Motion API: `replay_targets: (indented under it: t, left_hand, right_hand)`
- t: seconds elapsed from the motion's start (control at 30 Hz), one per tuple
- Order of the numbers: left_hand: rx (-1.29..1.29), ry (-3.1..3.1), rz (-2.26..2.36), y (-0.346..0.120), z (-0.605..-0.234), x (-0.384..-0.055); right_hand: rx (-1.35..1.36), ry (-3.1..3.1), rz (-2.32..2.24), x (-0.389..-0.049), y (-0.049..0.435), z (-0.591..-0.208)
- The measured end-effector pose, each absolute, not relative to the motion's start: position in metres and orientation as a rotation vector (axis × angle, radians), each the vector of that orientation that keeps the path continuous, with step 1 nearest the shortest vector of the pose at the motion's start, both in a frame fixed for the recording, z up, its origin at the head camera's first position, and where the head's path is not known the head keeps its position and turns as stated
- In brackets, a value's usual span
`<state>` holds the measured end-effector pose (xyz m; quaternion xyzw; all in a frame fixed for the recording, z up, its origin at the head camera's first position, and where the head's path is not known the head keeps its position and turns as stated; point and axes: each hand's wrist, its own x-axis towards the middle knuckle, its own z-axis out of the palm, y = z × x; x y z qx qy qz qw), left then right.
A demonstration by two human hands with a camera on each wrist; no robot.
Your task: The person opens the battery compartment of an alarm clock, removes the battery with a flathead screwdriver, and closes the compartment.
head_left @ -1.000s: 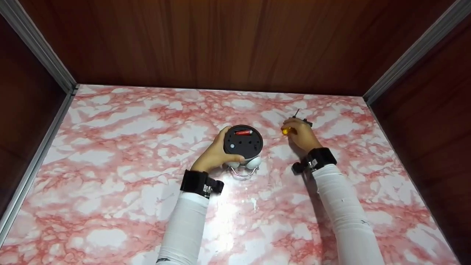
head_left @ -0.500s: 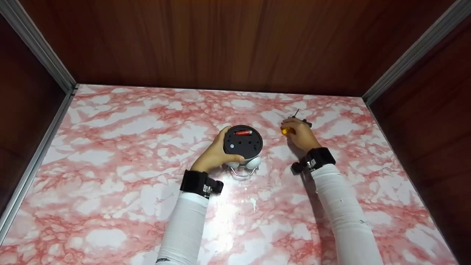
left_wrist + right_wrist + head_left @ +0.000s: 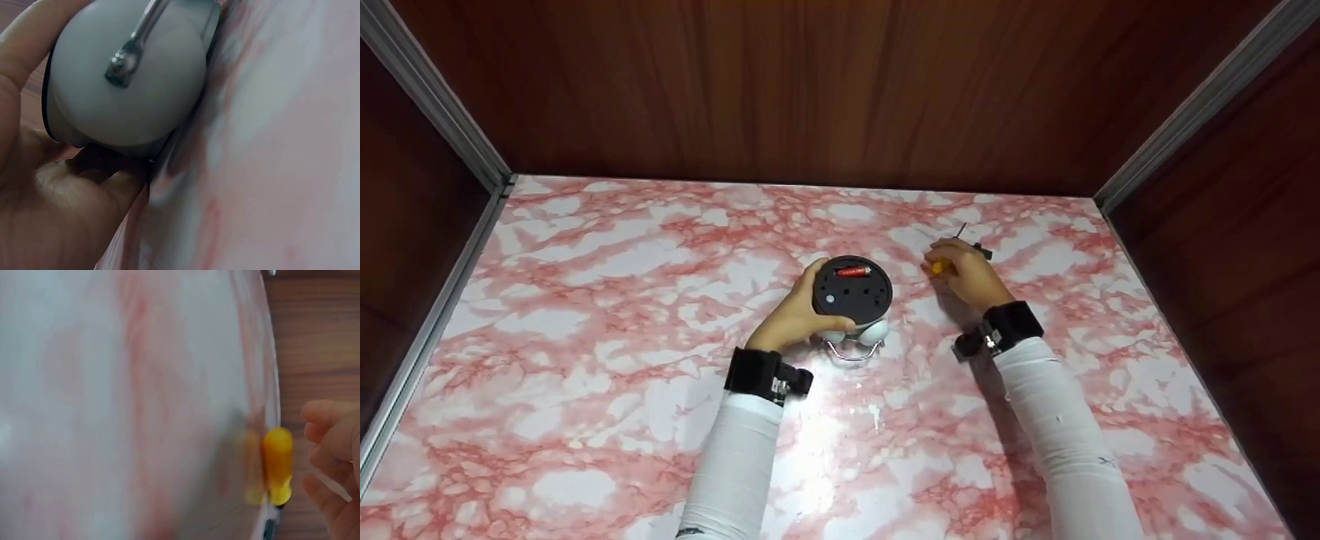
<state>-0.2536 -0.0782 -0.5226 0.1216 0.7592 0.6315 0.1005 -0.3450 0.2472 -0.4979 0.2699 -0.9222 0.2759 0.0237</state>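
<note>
A twin-bell alarm clock (image 3: 855,304) lies with its black back up, its bells and wire handle toward the person. A red battery (image 3: 853,271) sits in the uncovered slot in that back. The left hand (image 3: 799,315) grips the clock's side, thumb across the edge near a bell; in the left wrist view, a pale bell (image 3: 129,73) hides much of the clock. The right hand (image 3: 971,274) hovers at a screwdriver with a yellow handle (image 3: 278,464) lying on the table. The right wrist view shows its loosely bent fingers apart from the handle.
A small dark piece (image 3: 982,251) lies just beyond the right hand, partly hidden. The red and white marbled table (image 3: 585,337) ends at a brown wood-grain back panel (image 3: 810,97), with side panels left and right. White drops mark the surface below the clock.
The right hand has shifted very slightly left at the screwdriver, and its fingers have moved a little. The head view has tilted slightly. The left hand and clock keep their place.
</note>
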Motion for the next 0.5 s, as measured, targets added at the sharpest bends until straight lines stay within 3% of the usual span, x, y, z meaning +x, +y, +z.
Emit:
replay_targets:
  t: [0.17, 0.5]
  left_hand:
    - [0.33, 2.249, 1.856, -0.078, -0.522, -0.254]
    - [0.344, 2.212, 1.904, -0.077, -0.524, -0.255]
  right_hand:
    - [0.783, -2.774, 0.971, -0.329, 0.23, -0.488]
    - [0.452, -2.83, 1.795, -0.273, 0.175, -0.486]
